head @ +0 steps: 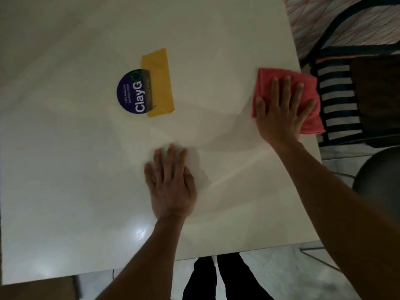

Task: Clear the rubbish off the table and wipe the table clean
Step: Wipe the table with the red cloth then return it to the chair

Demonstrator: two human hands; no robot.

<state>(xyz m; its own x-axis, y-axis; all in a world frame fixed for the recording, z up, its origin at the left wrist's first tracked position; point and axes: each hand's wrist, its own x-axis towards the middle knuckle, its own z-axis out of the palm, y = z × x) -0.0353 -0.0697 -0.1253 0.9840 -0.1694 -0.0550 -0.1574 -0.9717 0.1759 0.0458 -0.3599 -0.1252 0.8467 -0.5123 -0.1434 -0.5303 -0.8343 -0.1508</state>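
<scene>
On the table [65, 169] our left hand [171, 187] lies flat, fingers spread, holding nothing. Our right hand [281, 109] presses open-palmed on the red cloth [268, 83] at the right edge, hiding its middle; one corner overhangs. Well left of it, a yellow cloth [161, 83] half covers a round "ClayGo" sticker [129, 94]; its small print is unreadable. Chair [339, 100] cut off at right.

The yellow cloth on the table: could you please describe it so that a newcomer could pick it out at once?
Start from the white table and find the round dark blue sticker near its middle. The yellow cloth lies flat over that sticker's right edge, with no hand on it. The only other cloth is pink, at the table's right edge under the right hand.
</scene>
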